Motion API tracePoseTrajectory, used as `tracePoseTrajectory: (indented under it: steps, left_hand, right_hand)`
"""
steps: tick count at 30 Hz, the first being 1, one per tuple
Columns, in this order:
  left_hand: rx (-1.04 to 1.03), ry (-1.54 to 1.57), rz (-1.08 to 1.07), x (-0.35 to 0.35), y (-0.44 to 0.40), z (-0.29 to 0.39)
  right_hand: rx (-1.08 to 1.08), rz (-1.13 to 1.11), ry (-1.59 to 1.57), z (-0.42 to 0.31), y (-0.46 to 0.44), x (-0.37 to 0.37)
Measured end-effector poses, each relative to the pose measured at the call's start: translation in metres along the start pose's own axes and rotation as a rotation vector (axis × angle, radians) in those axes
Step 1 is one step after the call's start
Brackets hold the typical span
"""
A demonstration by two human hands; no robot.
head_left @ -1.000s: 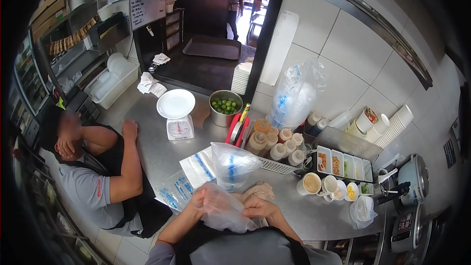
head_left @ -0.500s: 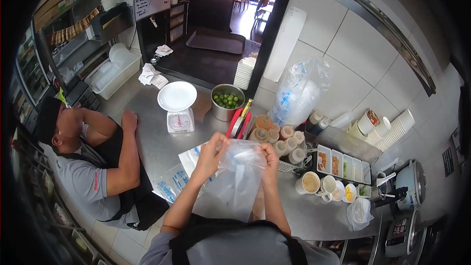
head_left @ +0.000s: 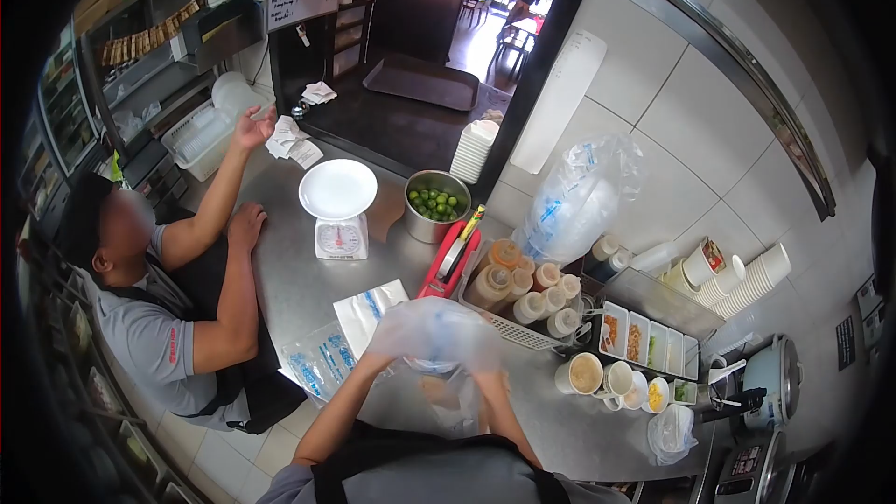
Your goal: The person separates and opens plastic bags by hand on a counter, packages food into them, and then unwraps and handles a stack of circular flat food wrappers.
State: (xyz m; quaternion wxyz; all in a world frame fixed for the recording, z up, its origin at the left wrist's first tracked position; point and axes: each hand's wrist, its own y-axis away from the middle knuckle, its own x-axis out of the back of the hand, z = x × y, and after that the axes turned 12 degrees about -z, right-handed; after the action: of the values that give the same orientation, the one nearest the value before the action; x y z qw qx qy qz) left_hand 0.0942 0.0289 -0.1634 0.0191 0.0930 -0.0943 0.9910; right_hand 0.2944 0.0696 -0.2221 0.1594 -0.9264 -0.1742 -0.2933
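A clear plastic bag (head_left: pixel 439 331) is stretched between my two hands over the front of the steel counter, its upper part smeared by motion. My left hand (head_left: pixel 385 351) holds the bag's left side, and my right hand (head_left: pixel 482 360) holds the right side. Film and blur cover most of the fingers on both. Just left of the bag lies a white packet with blue print (head_left: pixel 369 315). Beside that is a flat clear pack with blue lettering (head_left: pixel 322 355). Beyond the bag stands a red tape dispenser (head_left: pixel 446 266).
A co-worker (head_left: pixel 159 317) leans at the left, one hand raised. Behind are a scale (head_left: pixel 341 239) with a white plate (head_left: pixel 338 189) and a pot of green limes (head_left: pixel 437 185). To the right are squeeze bottles (head_left: pixel 490 287), cups (head_left: pixel 585 373) and a topping tray (head_left: pixel 653 343).
My hands have come down and nearer to me with the bag, whose top now spreads over them. The co-worker's one arm has lifted toward the back. The view has shifted slightly.
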Motion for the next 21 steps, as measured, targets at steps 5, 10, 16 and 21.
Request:
tracePoseTrajectory:
  steps: [5, 10, 16, 21]
  left_hand:
    - [0.283, 0.144, -0.054, -0.003, 0.011, 0.024]
    - [0.074, -0.424, 0.179, -0.012, 0.02, -0.003]
    - [-0.113, -0.147, 0.014, -0.007, 0.011, -0.016]
    - [-0.054, -0.58, -0.323, 0.037, 0.022, 0.005]
  right_hand:
    - [-0.141, -0.087, 0.023, -0.028, -0.001, 0.004]
    - [-0.129, -0.073, 0.006, -0.019, -0.001, 0.005]
    - [-0.112, -0.014, -0.024, 0.005, 0.002, -0.006]
    - [-0.107, -0.067, -0.006, -0.014, -0.002, 0.004]
